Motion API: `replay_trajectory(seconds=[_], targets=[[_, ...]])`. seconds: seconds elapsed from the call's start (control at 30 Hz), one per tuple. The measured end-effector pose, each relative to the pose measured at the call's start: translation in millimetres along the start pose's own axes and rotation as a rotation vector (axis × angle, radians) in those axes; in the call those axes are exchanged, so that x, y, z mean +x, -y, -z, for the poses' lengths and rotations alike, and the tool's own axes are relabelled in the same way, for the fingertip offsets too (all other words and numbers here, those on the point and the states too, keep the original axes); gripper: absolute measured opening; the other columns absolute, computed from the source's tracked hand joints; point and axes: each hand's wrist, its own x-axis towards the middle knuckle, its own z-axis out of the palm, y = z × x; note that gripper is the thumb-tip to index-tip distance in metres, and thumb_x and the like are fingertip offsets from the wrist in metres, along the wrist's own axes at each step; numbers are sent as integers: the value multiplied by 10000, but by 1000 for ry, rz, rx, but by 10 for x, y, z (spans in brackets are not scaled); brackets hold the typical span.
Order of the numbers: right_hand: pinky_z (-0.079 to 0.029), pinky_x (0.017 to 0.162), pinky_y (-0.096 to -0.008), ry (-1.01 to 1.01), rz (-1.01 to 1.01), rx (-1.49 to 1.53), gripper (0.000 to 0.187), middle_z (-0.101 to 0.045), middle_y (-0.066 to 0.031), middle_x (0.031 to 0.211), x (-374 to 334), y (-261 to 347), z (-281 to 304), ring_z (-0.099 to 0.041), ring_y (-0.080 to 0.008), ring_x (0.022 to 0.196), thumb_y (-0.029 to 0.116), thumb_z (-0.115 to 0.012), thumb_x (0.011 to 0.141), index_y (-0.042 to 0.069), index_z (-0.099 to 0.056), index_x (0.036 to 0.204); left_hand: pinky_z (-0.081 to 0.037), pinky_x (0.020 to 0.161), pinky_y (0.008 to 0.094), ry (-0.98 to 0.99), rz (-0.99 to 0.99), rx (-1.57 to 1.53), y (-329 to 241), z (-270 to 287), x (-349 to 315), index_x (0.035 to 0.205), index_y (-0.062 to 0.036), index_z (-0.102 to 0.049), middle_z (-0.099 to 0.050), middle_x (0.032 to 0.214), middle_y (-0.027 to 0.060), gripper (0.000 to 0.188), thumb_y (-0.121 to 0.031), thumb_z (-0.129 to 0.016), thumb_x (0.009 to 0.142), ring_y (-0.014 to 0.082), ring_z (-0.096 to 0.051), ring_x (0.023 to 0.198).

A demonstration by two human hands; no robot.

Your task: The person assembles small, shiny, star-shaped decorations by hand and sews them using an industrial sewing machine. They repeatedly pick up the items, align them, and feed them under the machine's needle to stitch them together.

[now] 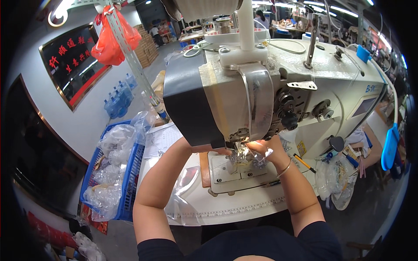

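Note:
Both of my arms reach in to the needle area of a large white sewing machine with a dark blue end cover. Beneath the lit needle lies a small silvery-grey, glittery piece, its exact kind unclear. My right hand is to the right of the needle, its fingers bent and closed on the piece's edge. Of my left hand, only part shows below the machine head, its fingers pointing at the piece from the left. Their grip is hidden. Under the piece is the metal needle plate.
A blue basket of clear plastic bags stands at the left. Clear plastic sheets lie on the white table. A yellow-and-black pen-like tool and more plastic bags lie at the right. A blue paddle-shaped thing hangs there.

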Motion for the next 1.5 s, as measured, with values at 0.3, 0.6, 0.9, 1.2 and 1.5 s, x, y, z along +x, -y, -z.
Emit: replay_trajectory(seconds=[0.3,0.6,0.9,1.2,1.5], targets=[[-440,582,-251,-19,148,-123,170,-656,70,865,-18,-175,-26,-624,-135,755,290,-624,791,316,-655,956,-385,952,369,23,-9,-41,41,1,28,1200,-54,-539,-540,1166,142,739,-383,-814,598,268,-502,1086],[-396,572,-325,1,-96,-189,79,-644,51,791,-75,-130,-112,-598,-141,699,263,-609,773,210,-665,788,-365,979,379,-91,-58,176,-60,-6,40,1224,-56,-520,-516,1205,149,799,-416,-822,578,268,-473,1133],[-440,538,-259,-233,-294,476,165,-625,-37,662,-6,62,-204,-562,-114,585,100,-700,649,5,-576,701,-398,944,371,-101,-108,222,-2,18,-15,1236,-61,-506,-558,1147,129,780,-368,-827,595,250,-513,1096],[-433,510,-262,-199,-684,852,132,-609,-55,788,6,-180,-259,-571,-124,645,128,-582,806,17,-601,877,-404,934,366,-83,-99,191,-14,18,24,1226,-60,-512,-565,1132,124,762,-360,-826,599,245,-521,1084],[-489,595,-233,75,-869,955,156,-624,-29,831,34,-308,-115,-586,-104,661,104,-611,801,58,-628,949,-409,924,362,-95,-95,183,-18,18,52,1216,-59,-519,-572,1117,120,744,-351,-825,603,239,-528,1072]])
